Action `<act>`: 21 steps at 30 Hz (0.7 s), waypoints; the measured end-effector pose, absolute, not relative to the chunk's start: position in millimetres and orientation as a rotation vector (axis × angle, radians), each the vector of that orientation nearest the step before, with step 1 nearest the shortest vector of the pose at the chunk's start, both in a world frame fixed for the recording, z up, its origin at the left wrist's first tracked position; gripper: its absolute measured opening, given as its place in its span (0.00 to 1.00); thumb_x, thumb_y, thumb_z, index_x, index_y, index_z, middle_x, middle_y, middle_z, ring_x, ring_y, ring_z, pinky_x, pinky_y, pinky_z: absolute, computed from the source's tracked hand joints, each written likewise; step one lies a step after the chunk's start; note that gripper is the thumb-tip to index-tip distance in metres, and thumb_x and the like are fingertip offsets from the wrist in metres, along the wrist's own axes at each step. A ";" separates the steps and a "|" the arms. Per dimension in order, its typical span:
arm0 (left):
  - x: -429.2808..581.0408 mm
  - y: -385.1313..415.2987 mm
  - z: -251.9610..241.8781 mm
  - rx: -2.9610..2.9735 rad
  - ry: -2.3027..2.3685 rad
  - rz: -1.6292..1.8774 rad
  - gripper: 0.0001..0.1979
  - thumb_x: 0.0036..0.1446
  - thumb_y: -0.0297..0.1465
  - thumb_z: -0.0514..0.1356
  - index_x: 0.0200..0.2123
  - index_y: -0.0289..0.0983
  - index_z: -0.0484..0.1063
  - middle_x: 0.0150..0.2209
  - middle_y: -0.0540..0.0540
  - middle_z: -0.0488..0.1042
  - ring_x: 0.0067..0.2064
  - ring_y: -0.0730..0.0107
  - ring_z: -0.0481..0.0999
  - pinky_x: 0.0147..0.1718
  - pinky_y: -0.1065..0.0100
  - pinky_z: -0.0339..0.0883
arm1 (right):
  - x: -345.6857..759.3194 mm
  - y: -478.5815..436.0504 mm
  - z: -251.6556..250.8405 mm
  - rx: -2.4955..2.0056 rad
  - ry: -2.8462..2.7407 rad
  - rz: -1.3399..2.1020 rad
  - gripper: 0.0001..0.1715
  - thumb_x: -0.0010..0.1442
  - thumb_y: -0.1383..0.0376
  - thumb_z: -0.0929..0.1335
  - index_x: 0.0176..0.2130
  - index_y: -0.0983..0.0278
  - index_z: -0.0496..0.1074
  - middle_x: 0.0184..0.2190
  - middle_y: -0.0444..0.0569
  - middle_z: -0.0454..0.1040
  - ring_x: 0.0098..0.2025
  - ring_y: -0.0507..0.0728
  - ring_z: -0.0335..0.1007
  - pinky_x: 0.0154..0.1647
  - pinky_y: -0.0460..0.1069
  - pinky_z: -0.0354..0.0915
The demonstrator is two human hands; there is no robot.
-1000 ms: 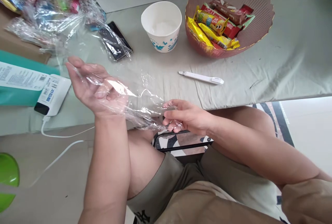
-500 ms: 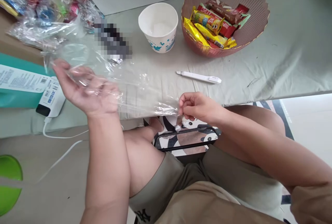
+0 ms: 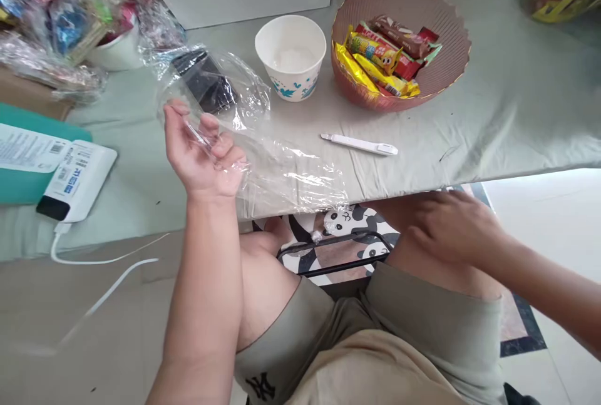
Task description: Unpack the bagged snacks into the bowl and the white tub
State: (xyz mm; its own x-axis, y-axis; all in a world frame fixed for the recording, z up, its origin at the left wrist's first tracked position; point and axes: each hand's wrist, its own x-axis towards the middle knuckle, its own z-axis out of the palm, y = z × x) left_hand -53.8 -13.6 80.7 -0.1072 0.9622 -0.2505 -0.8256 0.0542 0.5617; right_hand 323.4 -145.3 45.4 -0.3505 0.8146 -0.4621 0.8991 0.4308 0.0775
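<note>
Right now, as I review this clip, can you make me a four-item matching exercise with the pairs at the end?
Column one:
1. left hand
2. right hand
3. bowl
4. cutter

Column two:
A. pink, with snacks inside
B. white, lying on the cloth
C. touching the clear film
D. by a bare thigh, away from the film

Pairs: 1-C, 2-D, 3-A, 4-B
</note>
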 end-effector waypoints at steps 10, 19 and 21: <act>-64.6 -17.3 59.4 0.517 0.595 1.439 0.26 0.76 0.47 0.46 0.28 0.45 0.72 0.26 0.60 0.82 0.12 0.84 0.56 0.13 0.70 0.34 | 292.3 -195.7 76.0 1.504 2.226 -1.488 0.18 0.71 0.57 0.62 0.45 0.58 0.80 0.27 0.45 0.81 0.26 0.55 0.75 0.30 0.52 0.67; -49.8 -15.2 48.4 0.503 0.843 1.670 0.21 0.69 0.52 0.55 0.31 0.46 0.74 0.28 0.61 0.83 0.10 0.82 0.44 0.15 0.62 0.32 | 181.3 -90.5 57.8 1.640 1.231 -2.900 0.55 0.66 0.53 0.72 0.77 0.51 0.40 0.45 0.48 0.82 0.44 0.56 0.82 0.54 0.57 0.78; -42.2 -15.5 50.3 0.482 0.900 1.719 0.19 0.69 0.51 0.57 0.32 0.47 0.75 0.31 0.62 0.85 0.10 0.82 0.45 0.14 0.62 0.33 | 160.2 -87.4 48.3 1.451 1.071 -3.075 0.64 0.61 0.54 0.75 0.77 0.49 0.35 0.42 0.46 0.82 0.40 0.54 0.82 0.47 0.53 0.79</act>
